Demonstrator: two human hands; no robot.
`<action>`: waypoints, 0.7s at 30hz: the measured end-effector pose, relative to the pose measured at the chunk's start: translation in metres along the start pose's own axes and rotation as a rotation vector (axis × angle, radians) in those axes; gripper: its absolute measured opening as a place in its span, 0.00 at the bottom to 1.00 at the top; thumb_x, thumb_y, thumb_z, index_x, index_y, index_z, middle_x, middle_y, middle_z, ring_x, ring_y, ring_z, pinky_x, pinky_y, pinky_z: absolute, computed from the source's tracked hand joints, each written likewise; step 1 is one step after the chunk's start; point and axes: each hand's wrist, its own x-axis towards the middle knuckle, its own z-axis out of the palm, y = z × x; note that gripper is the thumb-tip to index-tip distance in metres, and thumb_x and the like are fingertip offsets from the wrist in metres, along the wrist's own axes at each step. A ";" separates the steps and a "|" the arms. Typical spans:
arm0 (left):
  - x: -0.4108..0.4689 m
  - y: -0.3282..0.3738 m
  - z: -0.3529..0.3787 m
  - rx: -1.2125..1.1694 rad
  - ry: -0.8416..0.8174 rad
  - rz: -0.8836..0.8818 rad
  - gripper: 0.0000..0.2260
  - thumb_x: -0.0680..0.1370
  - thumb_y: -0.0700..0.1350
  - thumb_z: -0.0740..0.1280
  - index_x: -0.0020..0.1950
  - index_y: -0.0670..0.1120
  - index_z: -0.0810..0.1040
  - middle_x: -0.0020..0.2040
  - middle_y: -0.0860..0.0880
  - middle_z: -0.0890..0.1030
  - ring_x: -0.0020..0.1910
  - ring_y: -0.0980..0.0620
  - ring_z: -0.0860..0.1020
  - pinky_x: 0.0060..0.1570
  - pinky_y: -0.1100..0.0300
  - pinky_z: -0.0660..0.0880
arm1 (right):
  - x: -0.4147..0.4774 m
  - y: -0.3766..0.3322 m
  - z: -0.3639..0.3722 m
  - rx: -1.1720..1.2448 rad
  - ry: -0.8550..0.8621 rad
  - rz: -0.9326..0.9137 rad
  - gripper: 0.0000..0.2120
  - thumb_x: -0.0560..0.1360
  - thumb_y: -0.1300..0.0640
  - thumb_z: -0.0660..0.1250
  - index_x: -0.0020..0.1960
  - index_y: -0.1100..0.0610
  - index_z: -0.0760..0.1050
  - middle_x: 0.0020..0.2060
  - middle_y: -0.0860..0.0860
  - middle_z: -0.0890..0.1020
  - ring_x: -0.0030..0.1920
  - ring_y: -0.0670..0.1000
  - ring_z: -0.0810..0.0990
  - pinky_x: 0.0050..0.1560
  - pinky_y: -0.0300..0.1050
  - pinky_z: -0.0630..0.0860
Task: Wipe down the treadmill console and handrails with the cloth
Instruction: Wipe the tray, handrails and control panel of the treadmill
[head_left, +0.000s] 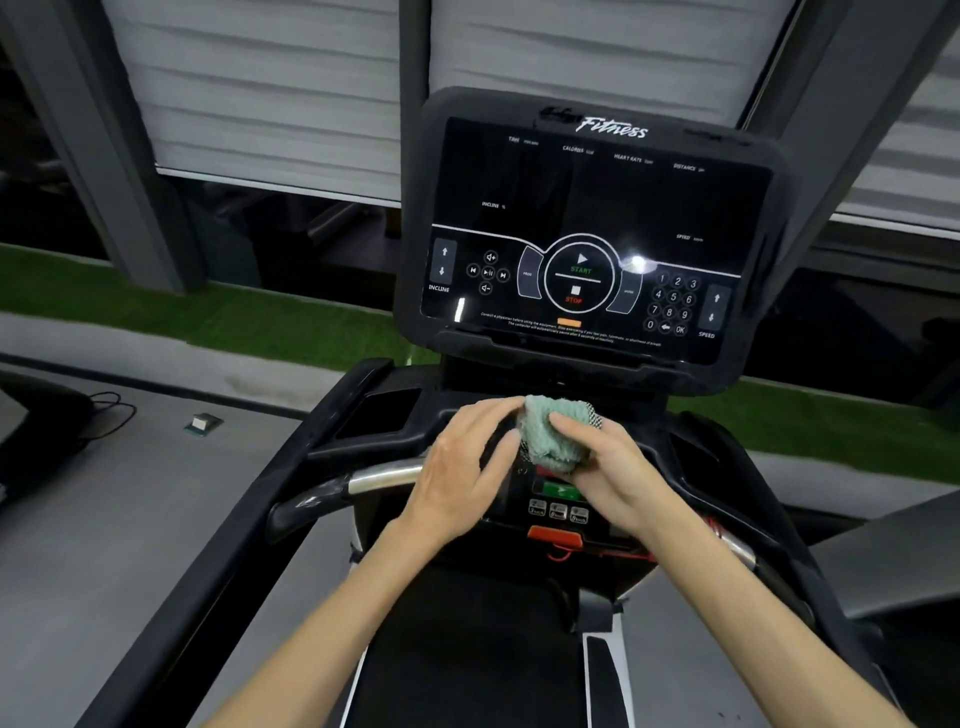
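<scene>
We hold the cloth (556, 434) bunched in the right hand (613, 467). The thumb lies across its front and the fingers curl behind it, so this hand is grasping the cloth. The cloth is mint green, with a checked edge showing at its sides.

The left hand (462, 467) is released. Its fingers are nearly straight, and the fingertips touch the left side of the cloth.

Both hands sit above the lower control panel (558, 506), just below the display console (597, 208). We cannot tell whether the cloth touches the panel. The panel carries a green button, a row of three small keys and, at its lower edge, a red safety clip (556, 538). A red cord (717, 527) shows at the right, beside the right forearm.

The chrome section of the left handrail (384, 478) runs out from under the left hand. A shorter chrome section of the right handrail (740, 551) shows beyond the right forearm.

The display console is dark. Its printed legends include START, STOP, INCLINE, SPEED and a number keypad. One bright reflection sits just right of the START ring.

The black running belt (467, 649) lies beneath our forearms. On the grey floor at left are a small box (203, 422) and a black cable (111, 410). Beyond them we see a strip of green turf (260, 322) and pale window blinds (260, 88).
</scene>
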 end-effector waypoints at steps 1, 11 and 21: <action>0.006 0.007 0.000 -0.036 0.011 -0.022 0.16 0.82 0.47 0.62 0.69 0.46 0.74 0.63 0.56 0.77 0.63 0.60 0.74 0.62 0.60 0.73 | 0.000 -0.004 -0.003 0.032 -0.008 0.019 0.19 0.73 0.59 0.67 0.63 0.63 0.75 0.56 0.59 0.82 0.56 0.56 0.80 0.56 0.52 0.76; 0.026 0.039 0.008 -0.233 -0.071 -0.313 0.05 0.76 0.45 0.71 0.51 0.52 0.82 0.43 0.56 0.84 0.44 0.61 0.81 0.47 0.66 0.78 | -0.010 -0.010 -0.014 0.042 0.016 0.161 0.20 0.77 0.46 0.62 0.61 0.59 0.78 0.55 0.57 0.81 0.50 0.52 0.80 0.60 0.53 0.73; 0.039 0.042 0.012 -0.199 -0.028 -0.520 0.06 0.78 0.51 0.66 0.51 0.52 0.80 0.47 0.56 0.83 0.48 0.60 0.80 0.47 0.65 0.74 | -0.021 -0.008 -0.018 -0.737 -0.027 -0.264 0.28 0.68 0.54 0.77 0.65 0.48 0.71 0.57 0.44 0.79 0.57 0.42 0.78 0.58 0.39 0.73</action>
